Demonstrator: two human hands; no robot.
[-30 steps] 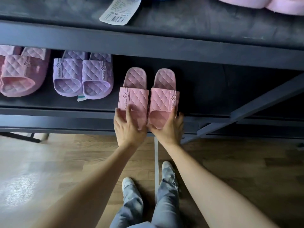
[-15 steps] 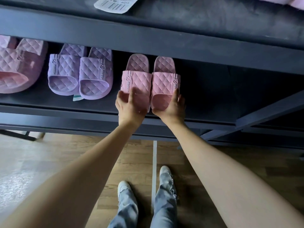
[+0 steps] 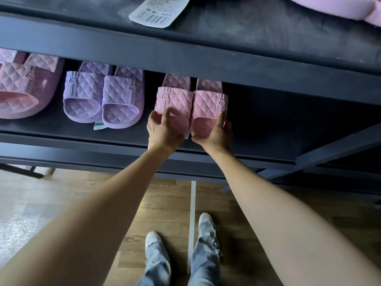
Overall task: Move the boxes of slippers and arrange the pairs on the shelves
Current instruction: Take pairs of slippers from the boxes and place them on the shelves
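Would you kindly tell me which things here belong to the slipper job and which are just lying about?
Job:
pink pair, held by left hand and right hand
purple pair
larger pink pair, far left
lower shelf

Lying about:
barcode tag on the upper shelf
tape line on the floor

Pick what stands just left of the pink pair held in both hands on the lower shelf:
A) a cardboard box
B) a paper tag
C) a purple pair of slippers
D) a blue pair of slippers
C: a purple pair of slippers stands beside the pink pair, which the left hand and right hand grip at the toe ends on the lower shelf.
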